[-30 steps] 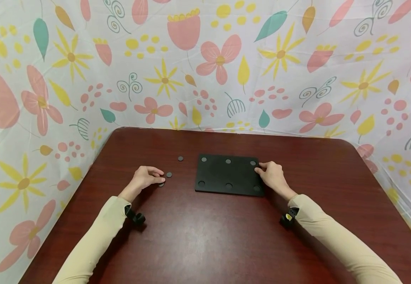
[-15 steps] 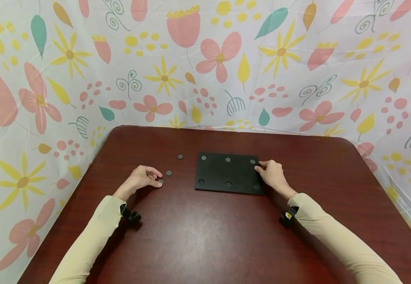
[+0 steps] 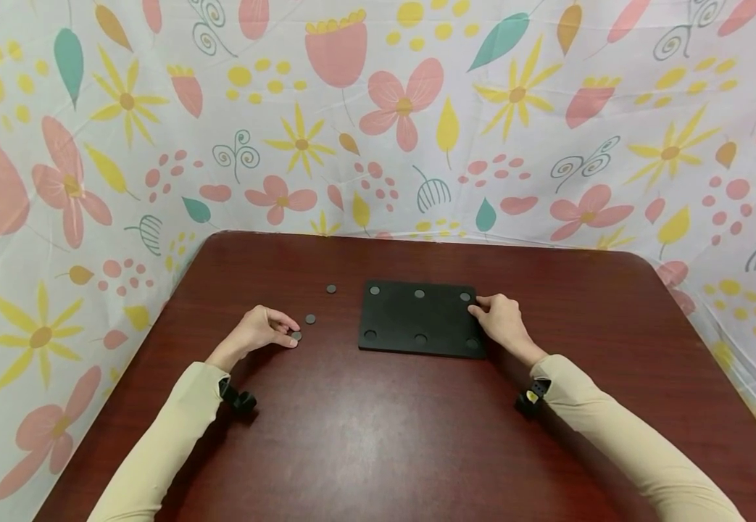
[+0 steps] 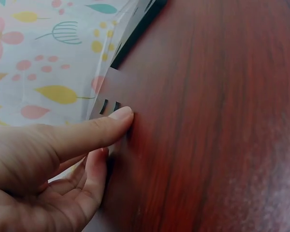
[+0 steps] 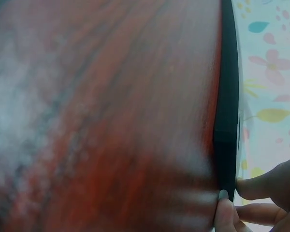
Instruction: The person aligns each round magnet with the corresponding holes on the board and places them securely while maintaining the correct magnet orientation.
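Left hand [image 3: 260, 330] and right hand [image 3: 501, 320] are set well apart. With the left, a small grey disc [image 3: 296, 336] is bracketed at the rim: thumb on the near side, fingers curled on the far side. Whether it is lifted off the desk [image 3: 338, 435] can't be told. With the right, the right edge of the black board [image 3: 420, 319] is pinched near its far corner, thumb and fingers on opposite faces.

Board is laid flat on the desk, right of the disc. Far row of round recesses is filled with seated discs [image 3: 420, 293]; near row looks unfilled. Two spare discs [image 3: 310, 319] are left lying between the left hand and the board.

Handling, judged by eye: discs look thin, stiff and very light, easily skidded on the glossy desk. Best taken by opposite rim edges with fingertips; a flat press from above would likely just slide them. Board looks rigid, light to moderate, not fragile; it could be shifted by a side push, so an edge pinch is well placed, provided the recesses are kept uncovered. Material can't be confirmed.
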A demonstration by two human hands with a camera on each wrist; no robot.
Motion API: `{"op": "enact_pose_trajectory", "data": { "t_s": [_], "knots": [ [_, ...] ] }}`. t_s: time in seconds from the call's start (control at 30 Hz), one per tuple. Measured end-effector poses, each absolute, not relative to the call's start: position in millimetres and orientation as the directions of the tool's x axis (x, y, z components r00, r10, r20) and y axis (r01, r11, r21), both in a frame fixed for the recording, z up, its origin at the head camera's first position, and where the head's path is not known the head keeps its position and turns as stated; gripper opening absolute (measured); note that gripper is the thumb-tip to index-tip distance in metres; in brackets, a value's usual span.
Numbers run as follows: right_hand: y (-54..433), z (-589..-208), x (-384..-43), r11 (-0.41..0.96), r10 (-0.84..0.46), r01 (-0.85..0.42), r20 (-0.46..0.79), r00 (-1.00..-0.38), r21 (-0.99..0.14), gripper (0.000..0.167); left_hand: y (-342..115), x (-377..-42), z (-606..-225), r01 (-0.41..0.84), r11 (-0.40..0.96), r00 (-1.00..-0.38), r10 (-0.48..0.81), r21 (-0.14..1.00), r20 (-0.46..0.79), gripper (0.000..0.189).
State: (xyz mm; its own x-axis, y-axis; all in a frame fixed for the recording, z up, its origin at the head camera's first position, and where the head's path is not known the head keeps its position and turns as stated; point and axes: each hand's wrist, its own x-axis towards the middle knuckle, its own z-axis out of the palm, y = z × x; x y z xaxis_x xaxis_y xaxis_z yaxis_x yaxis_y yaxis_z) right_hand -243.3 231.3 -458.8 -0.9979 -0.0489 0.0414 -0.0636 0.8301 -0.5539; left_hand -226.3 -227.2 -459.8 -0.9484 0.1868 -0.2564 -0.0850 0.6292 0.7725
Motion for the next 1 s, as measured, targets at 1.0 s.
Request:
{"op": "enact_pose_trajectory", "data": {
  "t_s": [1.0],
  "knots": [
    [230,-449,-247,0.839,-0.058,-0.041,-0.015,-0.998,-0.543,0.039,-228,-225,-459,-0.003,0.662,-0.948,0.236,0.750,-0.212,0.020]
  ]
}}
